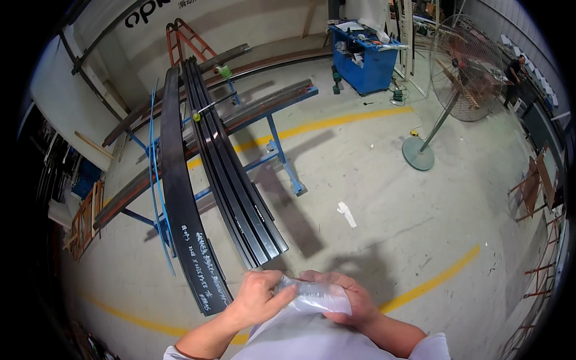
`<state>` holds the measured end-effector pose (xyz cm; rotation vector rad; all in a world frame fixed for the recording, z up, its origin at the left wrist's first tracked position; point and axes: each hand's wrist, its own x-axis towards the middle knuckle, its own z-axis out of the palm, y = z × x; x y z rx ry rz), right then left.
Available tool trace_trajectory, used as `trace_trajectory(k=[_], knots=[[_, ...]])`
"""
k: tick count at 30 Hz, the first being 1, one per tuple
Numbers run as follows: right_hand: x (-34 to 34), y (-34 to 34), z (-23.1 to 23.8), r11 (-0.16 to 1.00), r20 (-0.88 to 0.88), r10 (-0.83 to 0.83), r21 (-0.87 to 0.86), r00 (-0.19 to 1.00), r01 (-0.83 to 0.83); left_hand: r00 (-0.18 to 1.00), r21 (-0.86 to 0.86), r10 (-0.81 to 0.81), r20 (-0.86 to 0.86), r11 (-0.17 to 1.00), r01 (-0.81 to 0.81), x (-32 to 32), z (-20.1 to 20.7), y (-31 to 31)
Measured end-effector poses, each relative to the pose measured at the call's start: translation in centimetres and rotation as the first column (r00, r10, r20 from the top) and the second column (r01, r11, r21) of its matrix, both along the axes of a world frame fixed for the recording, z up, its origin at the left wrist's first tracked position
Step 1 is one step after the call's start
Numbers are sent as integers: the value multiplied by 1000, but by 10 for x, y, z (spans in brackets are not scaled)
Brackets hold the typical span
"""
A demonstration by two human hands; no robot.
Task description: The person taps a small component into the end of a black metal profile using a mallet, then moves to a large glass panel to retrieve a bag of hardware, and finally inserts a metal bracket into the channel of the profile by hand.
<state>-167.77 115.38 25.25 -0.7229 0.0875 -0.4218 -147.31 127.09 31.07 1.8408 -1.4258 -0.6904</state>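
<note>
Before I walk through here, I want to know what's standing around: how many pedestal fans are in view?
1: a pedestal fan stands at upper right, beside the blue cart. Others could be hidden.

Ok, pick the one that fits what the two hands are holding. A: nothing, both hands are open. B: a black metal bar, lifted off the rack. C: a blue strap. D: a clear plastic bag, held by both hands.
D: the left hand and right hand both pinch a clear plastic bag between them, while the black bars lie on the blue rack ahead, untouched.
</note>
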Motion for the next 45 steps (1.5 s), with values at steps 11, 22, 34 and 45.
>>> trace_trajectory(k=[11,22,34,45], knots=[[7,6,-44,854,104,172,479,980,-201,959,-207,-204,199,947,244,2,36,-19],[4,-1,-35,804,244,121,544,962,-239,978,-114,-105,-183,990,84,-6,38,-30],[-7,-6,-42,997,-55,51,-54,997,-54,969,-54,-180,-168,983,173,-25,55,-44],[-18,-7,-29,987,-57,-62,-151,996,52,734,182,272,-623,962,-202,-10,-3,-62]])
